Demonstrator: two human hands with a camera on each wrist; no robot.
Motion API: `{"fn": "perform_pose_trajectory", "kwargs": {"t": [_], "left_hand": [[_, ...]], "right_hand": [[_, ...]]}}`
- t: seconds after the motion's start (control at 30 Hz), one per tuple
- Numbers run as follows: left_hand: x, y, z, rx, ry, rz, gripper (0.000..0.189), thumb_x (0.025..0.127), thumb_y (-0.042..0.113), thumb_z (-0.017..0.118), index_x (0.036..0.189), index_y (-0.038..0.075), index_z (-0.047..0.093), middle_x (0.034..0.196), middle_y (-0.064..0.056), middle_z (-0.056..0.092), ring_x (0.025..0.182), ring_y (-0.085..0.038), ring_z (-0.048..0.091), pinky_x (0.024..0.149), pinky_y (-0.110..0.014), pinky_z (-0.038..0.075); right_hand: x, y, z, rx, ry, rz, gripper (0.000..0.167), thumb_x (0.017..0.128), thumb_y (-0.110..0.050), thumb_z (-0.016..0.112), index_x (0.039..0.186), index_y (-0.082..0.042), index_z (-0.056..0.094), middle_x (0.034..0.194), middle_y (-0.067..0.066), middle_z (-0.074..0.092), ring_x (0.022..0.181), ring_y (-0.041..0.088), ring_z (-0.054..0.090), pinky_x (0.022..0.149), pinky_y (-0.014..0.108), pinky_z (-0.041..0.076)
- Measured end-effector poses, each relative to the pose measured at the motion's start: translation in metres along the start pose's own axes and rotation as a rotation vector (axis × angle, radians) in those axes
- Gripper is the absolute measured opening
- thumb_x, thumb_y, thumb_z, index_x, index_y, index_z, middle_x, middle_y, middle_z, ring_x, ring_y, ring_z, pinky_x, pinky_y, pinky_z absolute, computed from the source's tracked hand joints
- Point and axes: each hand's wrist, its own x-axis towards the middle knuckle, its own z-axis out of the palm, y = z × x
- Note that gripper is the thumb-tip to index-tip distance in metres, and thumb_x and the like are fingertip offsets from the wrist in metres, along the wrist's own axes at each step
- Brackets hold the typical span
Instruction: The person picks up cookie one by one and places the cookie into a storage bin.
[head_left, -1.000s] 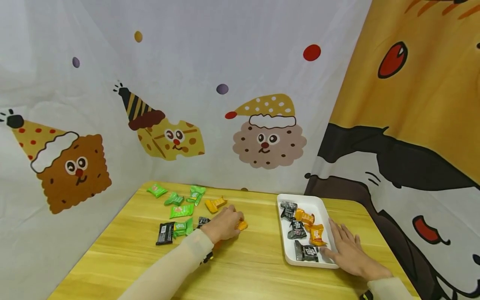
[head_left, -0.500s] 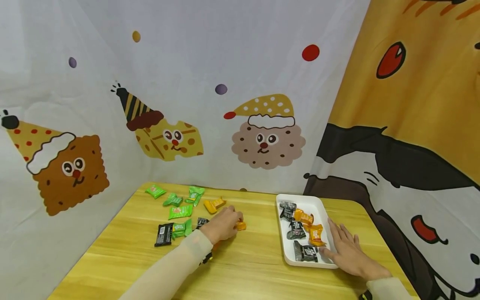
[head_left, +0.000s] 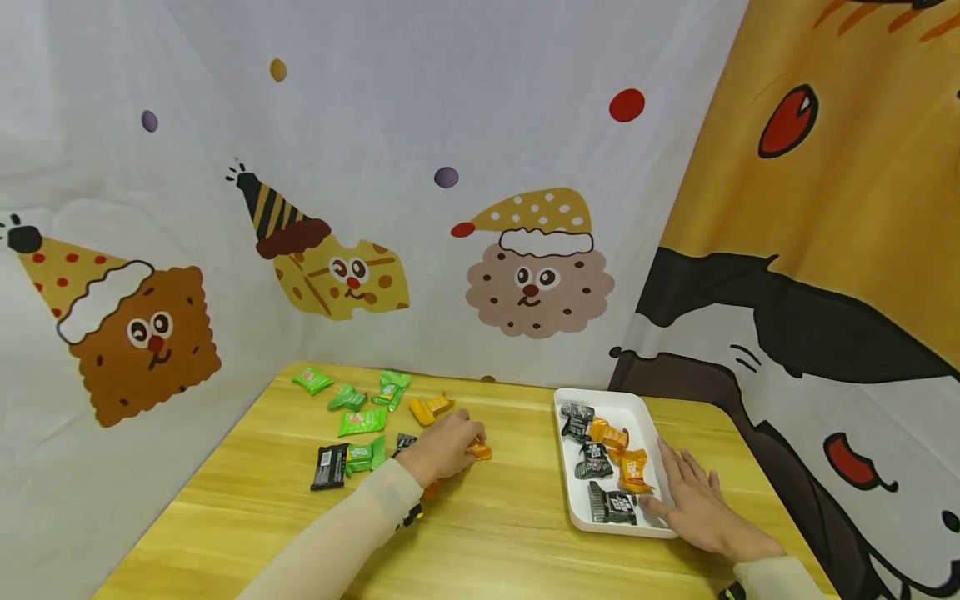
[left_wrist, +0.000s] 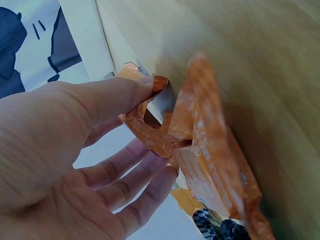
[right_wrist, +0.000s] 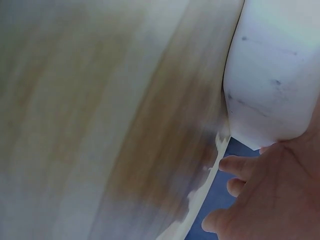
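In the head view my left hand (head_left: 444,447) is low over the table, left of centre. Its thumb and fingers pinch an orange-wrapped candy (left_wrist: 145,127), clearest in the left wrist view. Another orange packet (left_wrist: 207,170) lies right beside it, nearer that camera. Orange wrapper (head_left: 481,452) shows past the fingertips in the head view. My right hand (head_left: 701,504) rests with fairly straight fingers along the right side of a white tray (head_left: 566,492), thumb over its rim. Inside the tray are black candies (head_left: 613,504) and orange candies (head_left: 633,469).
Several green candies (head_left: 362,422) lie at the table's back left. A black packet (head_left: 329,467) and a green one (head_left: 366,455) sit side by side. An orange candy (head_left: 431,408) lies behind my left hand. A printed cloth (head_left: 435,350) hangs behind the table (head_left: 502,533).
The left hand stays in nearly the same spot with its fingers at the orange candy. The right hand and tray have not moved; the head view shifts slightly.
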Motion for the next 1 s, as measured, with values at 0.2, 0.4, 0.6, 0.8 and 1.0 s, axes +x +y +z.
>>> {"fn": "perform_pose_trajectory", "kwargs": {"t": [0.2,0.4,0.6,0.8,1.0], "left_hand": [[0.0,0.002,0.001,0.019,0.018,-0.001,0.032,0.1,0.014,0.095,0.13,0.011,0.086,0.12,-0.007,0.079,0.101,-0.019,0.073,0.084,-0.03,0.067],[0.001,0.005,-0.001,0.029,0.045,0.022,0.034,0.1,0.015,0.095,0.132,0.01,0.086,0.121,-0.008,0.078,0.099,-0.018,0.073,0.083,-0.029,0.067],[0.001,0.007,-0.002,0.037,0.056,0.026,0.034,0.101,0.019,0.095,0.132,0.011,0.086,0.122,-0.009,0.077,0.098,-0.017,0.073,0.082,-0.028,0.066],[0.003,0.008,0.0,0.048,0.075,0.031,0.031,0.1,0.021,0.096,0.128,0.013,0.086,0.122,-0.008,0.076,0.099,-0.017,0.073,0.082,-0.029,0.066],[0.004,0.013,0.002,0.055,0.103,0.043,0.027,0.101,0.027,0.095,0.124,0.015,0.086,0.122,-0.007,0.076,0.103,-0.019,0.073,0.086,-0.031,0.067]], "right_hand": [[0.0,0.001,0.0,0.0,-0.003,0.001,0.128,0.105,-0.068,0.076,0.184,0.001,0.003,0.183,0.048,0.021,0.168,0.075,0.013,0.126,0.101,0.005],[0.0,0.001,0.0,-0.003,-0.004,0.003,0.127,0.106,-0.068,0.076,0.184,0.003,0.004,0.182,0.049,0.021,0.168,0.076,0.014,0.126,0.101,0.006],[-0.001,0.001,0.0,-0.014,0.007,-0.002,0.127,0.106,-0.068,0.075,0.183,0.004,0.006,0.182,0.049,0.022,0.167,0.076,0.016,0.126,0.101,0.008],[0.0,0.0,0.0,-0.013,0.008,-0.006,0.126,0.106,-0.067,0.075,0.183,0.004,0.006,0.181,0.049,0.022,0.167,0.076,0.016,0.126,0.101,0.007],[-0.001,-0.001,0.0,-0.002,0.004,-0.004,0.126,0.106,-0.067,0.076,0.183,0.005,0.006,0.181,0.05,0.022,0.167,0.076,0.015,0.126,0.101,0.006]]}}
